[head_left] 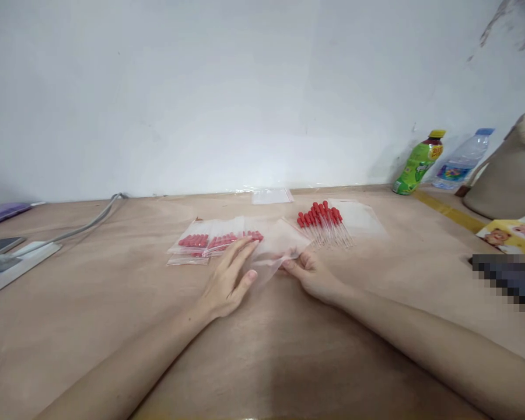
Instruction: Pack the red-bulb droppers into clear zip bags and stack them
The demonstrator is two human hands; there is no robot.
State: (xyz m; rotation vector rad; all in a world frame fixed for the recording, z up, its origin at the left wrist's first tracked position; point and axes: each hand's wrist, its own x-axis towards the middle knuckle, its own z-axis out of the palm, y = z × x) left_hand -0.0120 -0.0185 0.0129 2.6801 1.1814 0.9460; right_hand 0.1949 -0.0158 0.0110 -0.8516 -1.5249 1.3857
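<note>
The left hand (227,281) lay flat and released, palm down, with its fingers stretched forward and slightly spread over the near left part of a clear plastic bag (276,244). Its forearm ran in from the lower left, low over the counter (114,291). The right hand (314,274) was curled, thumb and fingertips pinched on the bag's near right edge, knuckles turned up. Its forearm came in long from the lower right and rested on the wood. The bag looked empty and lay flat on the counter between the two hands, its far corner reaching toward the droppers.

Just beyond the left fingertips sat a few filled bags (210,240), overlapping, each showing a row of red bulbs. To the right of the empty bag lay a loose pile of red-bulbed droppers (326,224), with their glass tips fanned toward the person. Behind them was a stack of empty bags (361,217). Against the wall stood a green drink bottle (419,162) and a water bottle (462,158), both tilted in this view.
</note>
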